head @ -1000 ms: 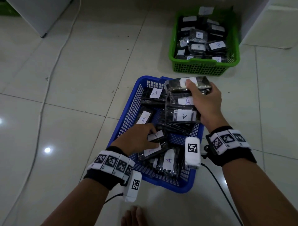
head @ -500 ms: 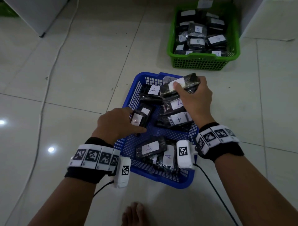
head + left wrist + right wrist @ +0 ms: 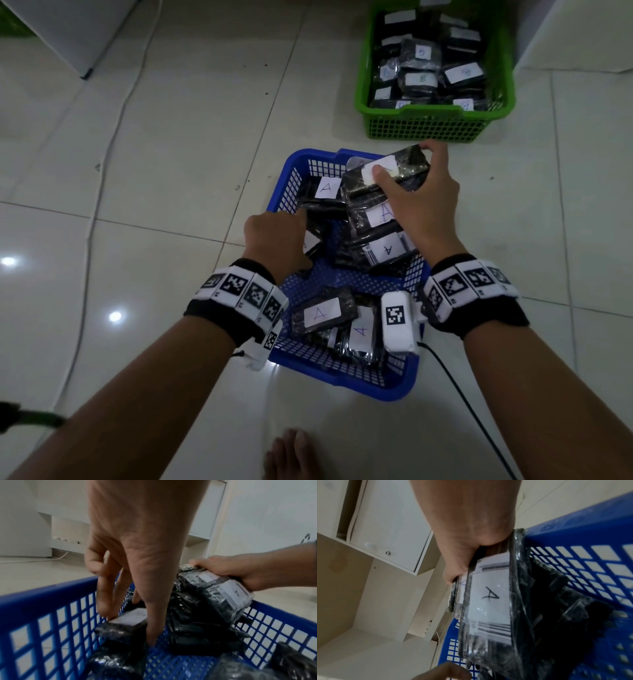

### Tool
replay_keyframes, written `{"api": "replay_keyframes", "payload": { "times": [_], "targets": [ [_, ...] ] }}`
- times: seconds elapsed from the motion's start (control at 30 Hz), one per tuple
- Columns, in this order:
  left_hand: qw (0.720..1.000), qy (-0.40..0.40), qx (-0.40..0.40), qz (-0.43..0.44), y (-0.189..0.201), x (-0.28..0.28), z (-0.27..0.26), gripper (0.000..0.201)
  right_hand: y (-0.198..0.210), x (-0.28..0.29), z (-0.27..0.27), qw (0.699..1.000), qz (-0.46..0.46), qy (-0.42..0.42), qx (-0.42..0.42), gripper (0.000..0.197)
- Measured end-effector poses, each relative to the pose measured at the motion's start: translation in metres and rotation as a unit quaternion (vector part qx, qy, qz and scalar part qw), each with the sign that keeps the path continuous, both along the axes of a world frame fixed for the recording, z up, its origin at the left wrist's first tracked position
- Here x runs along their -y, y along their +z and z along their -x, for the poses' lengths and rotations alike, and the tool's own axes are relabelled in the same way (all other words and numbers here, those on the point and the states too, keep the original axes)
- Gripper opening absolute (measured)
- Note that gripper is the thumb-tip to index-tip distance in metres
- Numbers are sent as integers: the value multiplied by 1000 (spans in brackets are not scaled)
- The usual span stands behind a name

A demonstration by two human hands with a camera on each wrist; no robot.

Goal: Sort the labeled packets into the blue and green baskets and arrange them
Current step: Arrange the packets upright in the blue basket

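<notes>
The blue basket (image 3: 342, 383) (image 3: 42, 592) (image 3: 573, 520) sits on the floor before me, holding black packets with white "A" labels. My left hand (image 3: 284, 233) (image 3: 126, 615) reaches down inside its left wall and pinches one packet (image 3: 123, 627) between fingers and thumb, low near the mesh floor. My right hand (image 3: 407, 164) (image 3: 471, 555) grips a stack of "A" packets (image 3: 387, 250) (image 3: 489, 597) standing on edge at the basket's far right. The green basket (image 3: 428, 126), at the far right, holds "B" packets.
Two loose "A" packets (image 3: 322, 313) lie at the near end of the blue basket. A white cable (image 3: 102, 164) runs over the tiled floor at left, by a white cabinet (image 3: 68, 34). My bare foot (image 3: 291, 452) is at the bottom edge.
My left hand picked a packet from the near end of the blue basket, lifted it, then lowered it inside the left wall. My right hand kept its hold on the stack.
</notes>
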State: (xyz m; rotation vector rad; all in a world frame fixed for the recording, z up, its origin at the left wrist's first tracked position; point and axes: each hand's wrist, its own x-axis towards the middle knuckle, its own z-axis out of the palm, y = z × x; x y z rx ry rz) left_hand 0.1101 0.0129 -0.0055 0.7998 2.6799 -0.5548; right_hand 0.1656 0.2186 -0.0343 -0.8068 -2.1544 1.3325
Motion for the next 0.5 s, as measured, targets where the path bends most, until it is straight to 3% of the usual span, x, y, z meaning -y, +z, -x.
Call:
{"api": "replay_keyframes", "payload": {
  "times": [0.2,0.4,0.5],
  "targets": [
    [996,6,68,-55,-7,14,-3,70,4,0,0,1000,17,6,-1,60],
    [988,-19,46,-147,-4,13,7,77,2,-1,0,1000,23,14,-8,60],
    [962,-70,216,-150,-5,15,-4,62,2,-2,0,1000,25,15,-9,60]
  ]
}}
